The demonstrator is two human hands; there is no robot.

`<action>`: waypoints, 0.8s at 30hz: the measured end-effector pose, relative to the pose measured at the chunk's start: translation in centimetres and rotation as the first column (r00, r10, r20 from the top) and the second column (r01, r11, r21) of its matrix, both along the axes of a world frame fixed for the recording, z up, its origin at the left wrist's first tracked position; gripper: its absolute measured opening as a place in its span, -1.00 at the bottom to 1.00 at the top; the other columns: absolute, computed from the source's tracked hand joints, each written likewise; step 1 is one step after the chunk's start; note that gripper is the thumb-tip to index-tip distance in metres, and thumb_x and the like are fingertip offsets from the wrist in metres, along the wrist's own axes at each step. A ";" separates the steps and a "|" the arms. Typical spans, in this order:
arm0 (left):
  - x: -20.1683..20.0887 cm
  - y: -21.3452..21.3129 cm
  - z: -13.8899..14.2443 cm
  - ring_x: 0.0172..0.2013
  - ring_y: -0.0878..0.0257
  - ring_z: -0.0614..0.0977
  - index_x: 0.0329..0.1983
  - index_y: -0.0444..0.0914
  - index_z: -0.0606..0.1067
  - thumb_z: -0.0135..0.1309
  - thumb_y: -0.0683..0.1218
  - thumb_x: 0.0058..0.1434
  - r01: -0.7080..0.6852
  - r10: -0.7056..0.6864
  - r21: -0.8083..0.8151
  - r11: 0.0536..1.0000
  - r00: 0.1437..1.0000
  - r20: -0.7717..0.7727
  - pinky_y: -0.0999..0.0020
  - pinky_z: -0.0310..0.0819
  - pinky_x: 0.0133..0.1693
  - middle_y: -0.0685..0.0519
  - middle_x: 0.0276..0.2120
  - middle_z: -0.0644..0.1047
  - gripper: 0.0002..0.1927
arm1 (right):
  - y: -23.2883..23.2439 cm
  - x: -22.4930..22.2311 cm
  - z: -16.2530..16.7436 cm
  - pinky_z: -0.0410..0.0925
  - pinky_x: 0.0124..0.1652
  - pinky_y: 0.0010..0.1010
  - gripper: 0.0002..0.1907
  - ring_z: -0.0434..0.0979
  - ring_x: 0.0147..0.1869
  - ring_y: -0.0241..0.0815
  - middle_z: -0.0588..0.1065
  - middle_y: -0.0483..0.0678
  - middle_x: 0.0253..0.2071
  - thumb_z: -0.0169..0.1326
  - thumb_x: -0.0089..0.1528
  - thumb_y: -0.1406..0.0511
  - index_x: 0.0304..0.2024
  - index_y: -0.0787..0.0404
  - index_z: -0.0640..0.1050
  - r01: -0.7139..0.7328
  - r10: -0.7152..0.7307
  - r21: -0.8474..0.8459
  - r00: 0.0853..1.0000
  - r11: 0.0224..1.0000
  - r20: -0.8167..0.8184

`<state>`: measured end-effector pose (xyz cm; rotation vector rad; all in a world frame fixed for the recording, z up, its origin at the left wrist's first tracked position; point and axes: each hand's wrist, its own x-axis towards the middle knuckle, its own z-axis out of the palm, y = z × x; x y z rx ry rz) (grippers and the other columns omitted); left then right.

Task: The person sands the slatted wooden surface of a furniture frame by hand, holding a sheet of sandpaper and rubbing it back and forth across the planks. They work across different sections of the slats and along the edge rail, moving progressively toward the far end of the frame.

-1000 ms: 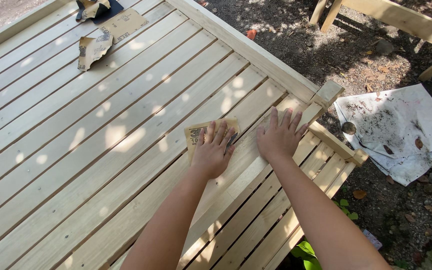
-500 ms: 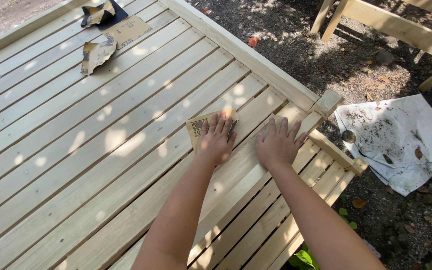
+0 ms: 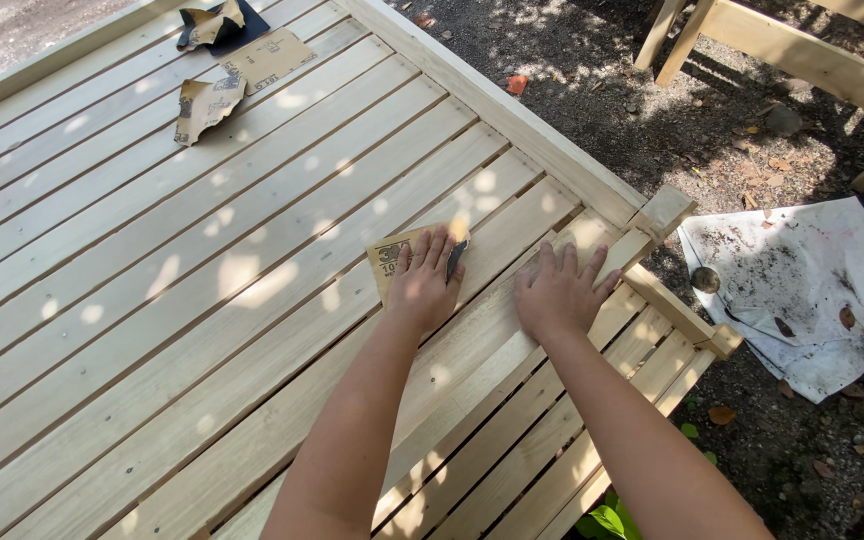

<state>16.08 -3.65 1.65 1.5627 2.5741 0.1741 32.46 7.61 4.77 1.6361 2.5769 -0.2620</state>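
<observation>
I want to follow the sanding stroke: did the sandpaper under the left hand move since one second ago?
Cannot tell. The sandpaper under the left hand sits about as far from the frame's corner block as before; the camera itself shifted.
</observation>
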 end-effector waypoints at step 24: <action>-0.7 -9.4 1.8 0.50 0.20 -0.09 0.54 0.05 0.03 -0.49 0.21 0.43 0.074 -0.064 -0.031 0.997 0.965 0.256 0.12 -0.39 0.43 0.26 0.53 -0.03 -0.38 | -0.4 0.5 -1.0 -0.44 0.40 0.31 -0.27 -0.36 0.65 0.21 0.08 -0.02 0.52 -0.19 0.29 -0.11 0.48 -0.12 0.14 -0.036 0.040 0.040 0.994 0.999 -0.106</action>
